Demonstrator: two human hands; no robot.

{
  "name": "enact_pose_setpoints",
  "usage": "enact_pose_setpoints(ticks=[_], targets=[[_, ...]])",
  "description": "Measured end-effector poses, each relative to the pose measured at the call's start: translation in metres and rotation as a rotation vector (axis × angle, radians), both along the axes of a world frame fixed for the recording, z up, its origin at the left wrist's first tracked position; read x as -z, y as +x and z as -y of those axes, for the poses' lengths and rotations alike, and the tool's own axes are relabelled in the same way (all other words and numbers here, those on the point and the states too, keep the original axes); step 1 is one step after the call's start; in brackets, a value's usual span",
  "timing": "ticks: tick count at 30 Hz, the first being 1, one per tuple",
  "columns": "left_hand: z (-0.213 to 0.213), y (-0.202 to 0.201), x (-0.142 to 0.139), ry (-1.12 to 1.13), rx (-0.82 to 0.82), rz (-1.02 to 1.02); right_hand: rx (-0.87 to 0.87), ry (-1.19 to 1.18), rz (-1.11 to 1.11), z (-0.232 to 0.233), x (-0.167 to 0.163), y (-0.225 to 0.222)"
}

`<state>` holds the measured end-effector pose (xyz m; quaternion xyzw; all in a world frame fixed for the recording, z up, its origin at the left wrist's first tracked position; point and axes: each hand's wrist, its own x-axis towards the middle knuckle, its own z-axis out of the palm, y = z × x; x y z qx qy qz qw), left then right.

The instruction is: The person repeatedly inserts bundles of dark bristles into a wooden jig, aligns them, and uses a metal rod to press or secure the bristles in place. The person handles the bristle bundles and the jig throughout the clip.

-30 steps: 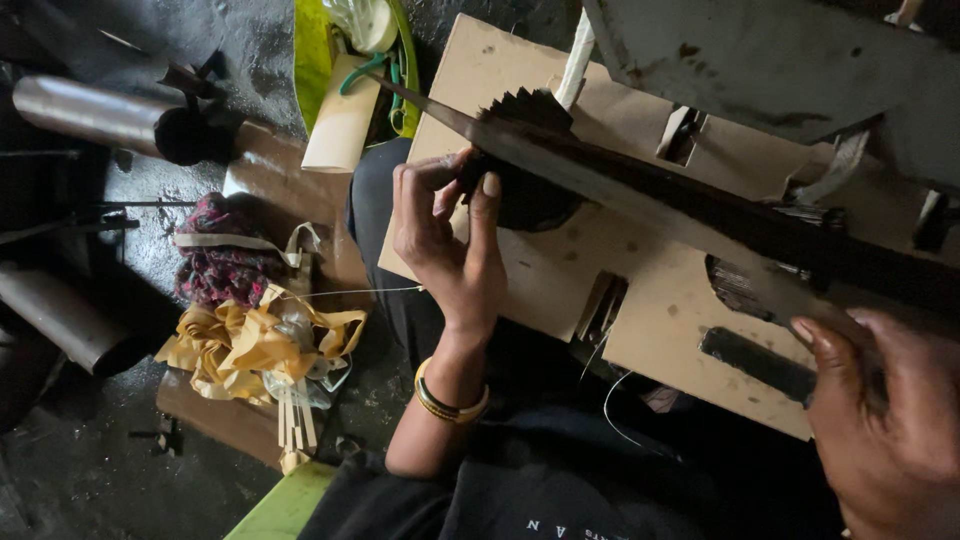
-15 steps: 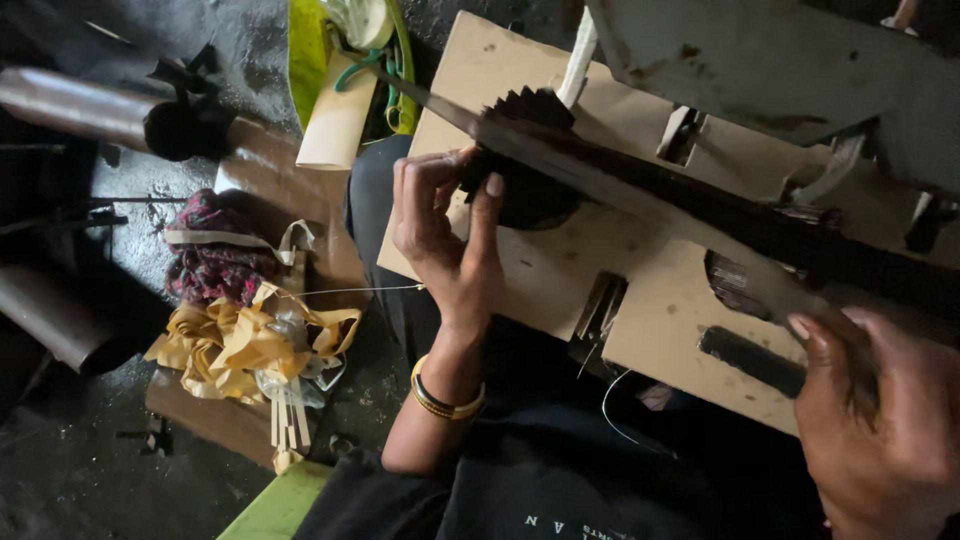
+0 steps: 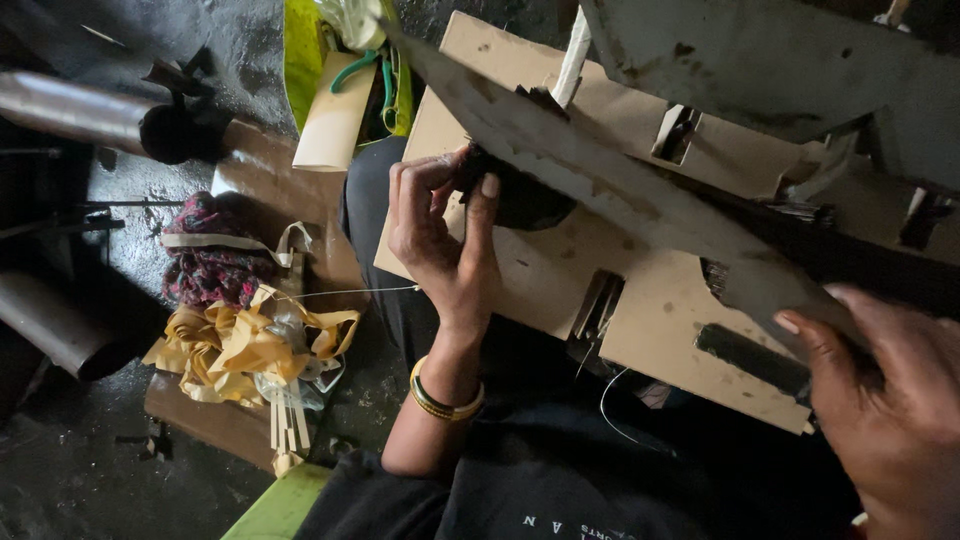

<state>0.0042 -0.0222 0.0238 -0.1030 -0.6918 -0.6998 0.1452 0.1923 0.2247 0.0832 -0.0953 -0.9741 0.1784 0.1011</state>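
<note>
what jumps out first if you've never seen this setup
A long grey blade-like bar runs across the tan slotted board at centre. The left hand pinches a dark round piece beside the bar, and the right hand grips its lower end. On the floor at left lies a heap of yellow strips.

Workshop: grimy floor (image 3: 60, 480), metal pipes (image 3: 70, 108), cardboard panels (image 3: 540, 270).

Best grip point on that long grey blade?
Probably the near end of the blade, where the right hand already wraps it, coming from the person's right. The far end tapers to a point, and the middle is crowded by the left hand and dark round piece.
</note>
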Motion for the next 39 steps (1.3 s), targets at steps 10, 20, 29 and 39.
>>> enact_pose_setpoints(ticks=[10, 20, 29, 39], targets=[[0.002, -0.001, 0.001, 0.013, 0.006, 0.014, -0.247, 0.297, -0.169, -0.012, 0.004, 0.008], [-0.004, -0.001, -0.004, -0.018, -0.064, -0.018, -0.044, -0.082, 0.049, -0.001, -0.029, -0.018], [-0.01, -0.004, -0.023, -0.232, -0.183, -0.031, -0.056, 0.105, 0.021, 0.0, -0.021, -0.011], [-0.009, -0.008, -0.026, -0.332, -0.213, -0.093, -0.023, 0.242, 0.08, 0.006, -0.018, -0.011]])
